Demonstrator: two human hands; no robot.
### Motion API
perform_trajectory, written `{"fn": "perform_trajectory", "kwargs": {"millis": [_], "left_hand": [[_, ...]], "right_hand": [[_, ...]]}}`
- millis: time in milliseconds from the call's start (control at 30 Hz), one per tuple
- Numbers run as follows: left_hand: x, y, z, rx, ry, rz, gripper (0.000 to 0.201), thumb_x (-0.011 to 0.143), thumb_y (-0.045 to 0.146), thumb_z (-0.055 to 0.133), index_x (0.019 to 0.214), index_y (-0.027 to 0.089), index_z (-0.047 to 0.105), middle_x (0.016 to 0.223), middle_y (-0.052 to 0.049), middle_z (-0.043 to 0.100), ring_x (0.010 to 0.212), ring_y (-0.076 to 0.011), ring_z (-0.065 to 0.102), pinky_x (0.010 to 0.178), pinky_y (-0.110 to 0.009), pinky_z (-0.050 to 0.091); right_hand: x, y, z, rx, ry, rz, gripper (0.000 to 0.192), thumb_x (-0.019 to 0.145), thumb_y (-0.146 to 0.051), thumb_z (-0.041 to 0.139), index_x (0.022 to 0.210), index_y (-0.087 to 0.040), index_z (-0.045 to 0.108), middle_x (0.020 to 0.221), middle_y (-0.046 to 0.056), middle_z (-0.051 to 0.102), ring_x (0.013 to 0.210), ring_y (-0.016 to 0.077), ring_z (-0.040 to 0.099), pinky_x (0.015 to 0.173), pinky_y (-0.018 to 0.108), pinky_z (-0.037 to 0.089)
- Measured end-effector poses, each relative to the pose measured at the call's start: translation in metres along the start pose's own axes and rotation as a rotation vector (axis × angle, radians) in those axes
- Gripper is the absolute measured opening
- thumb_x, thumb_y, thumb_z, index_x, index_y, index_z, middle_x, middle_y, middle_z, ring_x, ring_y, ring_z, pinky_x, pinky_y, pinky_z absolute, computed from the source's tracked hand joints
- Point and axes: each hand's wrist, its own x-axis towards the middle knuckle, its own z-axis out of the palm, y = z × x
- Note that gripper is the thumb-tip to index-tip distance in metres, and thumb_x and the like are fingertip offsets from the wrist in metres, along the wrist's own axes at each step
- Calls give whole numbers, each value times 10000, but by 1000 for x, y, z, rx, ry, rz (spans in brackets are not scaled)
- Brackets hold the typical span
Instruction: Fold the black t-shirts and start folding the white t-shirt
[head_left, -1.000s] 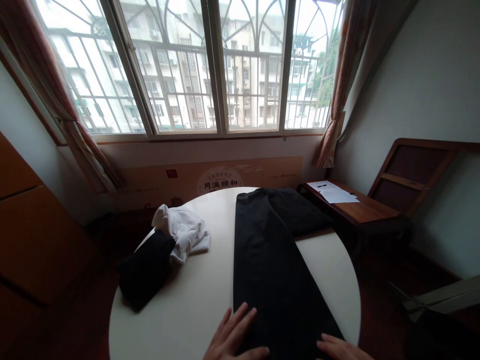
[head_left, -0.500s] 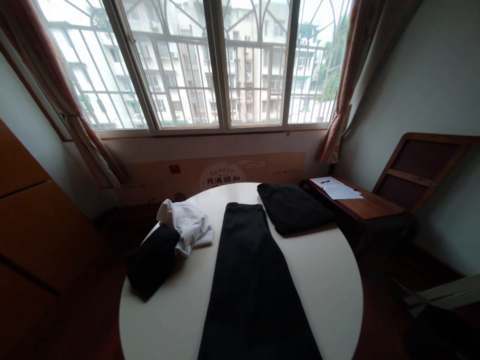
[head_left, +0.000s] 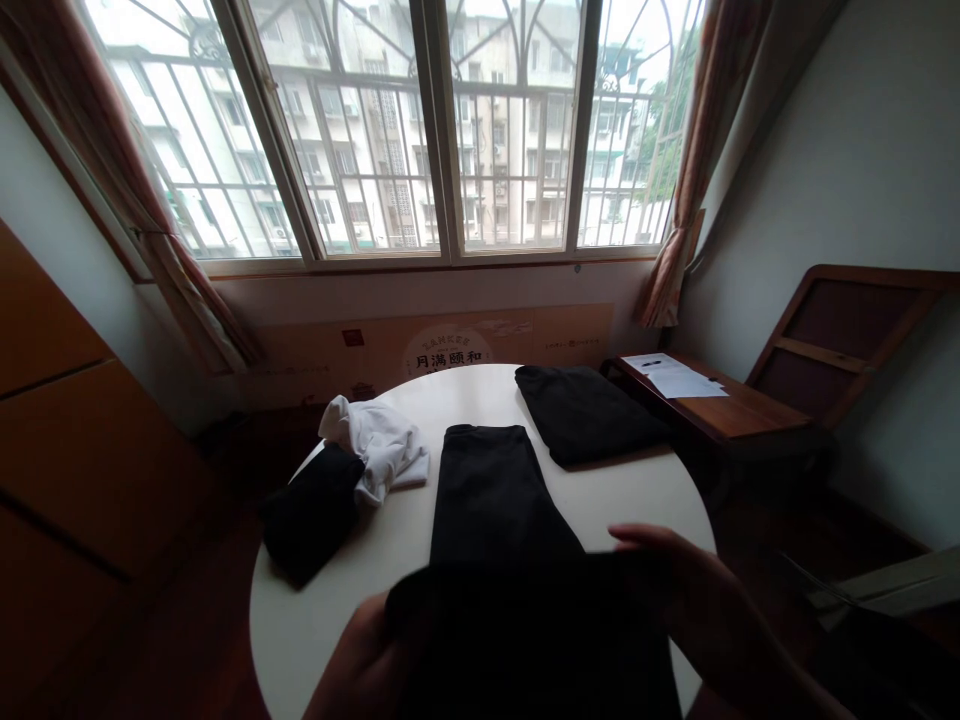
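Observation:
Black trousers (head_left: 495, 490), folded lengthwise, lie down the middle of the round white table (head_left: 300, 640). Their near end is lifted off the tabletop and held up toward me. My left hand (head_left: 367, 645) is closed on the left corner of the raised edge, its fingers mostly behind the dark cloth. At the opposite corner my right hand (head_left: 686, 580) grips the same edge, thumb side up. Shadow hides much of both hands and the lower part of the cloth.
A folded black garment (head_left: 589, 415) lies at the table's back right. At the left are a crumpled white garment (head_left: 386, 450) and a bundled black one (head_left: 311, 515). Beyond the table's right side stands a wooden chair (head_left: 757, 410) with papers (head_left: 671, 375) on it.
Both hands have come into view from below and hold the trousers' near end, which is now raised. The far end has slid slightly toward me.

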Motion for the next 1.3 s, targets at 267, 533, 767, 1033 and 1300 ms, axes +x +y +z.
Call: {"fn": "perform_trajectory", "kwargs": {"millis": [267, 533, 767, 1033, 1300], "left_hand": [[179, 27, 10, -85, 89, -5, 448, 910, 494, 609, 975, 55, 671, 877, -130, 679, 758, -227, 623, 647, -271, 469], [269, 5, 15, 542, 209, -17, 365, 1044, 309, 491, 1022, 5, 691, 1018, -239, 669, 996, -346, 622, 852, -378, 440], [225, 1, 42, 908, 280, 342, 457, 1019, 185, 482, 1446, 23, 509, 1478, -211, 454, 1387, -318, 400, 1193, -436, 283], [128, -7, 90, 1071, -355, 254, 668, 1040, 407, 433, 1587, 46, 304, 1623, -160, 168, 1526, -304, 116, 1259, -517, 122], [112, -15, 78, 852, -666, 637, 711, 1014, 523, 520, 1617, 219, 298, 1630, -134, 130, 1523, -334, 85, 1229, -589, 66]], "right_hand": [[166, 68, 43, -140, 38, -20, 316, 977, -389, 520, 1192, -203, 659, 1034, 44, 710, 872, 164, 674, 797, 264, 538], [240, 123, 85, -440, -61, 127, 363, 987, -359, 498, 1275, -209, 659, 1131, 109, 702, 1022, 269, 671, 913, 377, 511], [207, 101, 107, -577, -152, -5, 590, 980, -294, 441, 1548, -135, 415, 1560, 146, 402, 1454, 321, 346, 1206, 493, 282], [206, 102, 152, -561, -582, -97, 601, 1030, -372, 345, 1599, -178, 328, 1649, 83, 237, 1547, 295, 189, 1253, 487, 198], [234, 126, 163, -646, -744, -148, 647, 1024, -607, 256, 1603, -323, 302, 1676, 66, 113, 1562, 330, 91, 1230, 590, 50]]}}
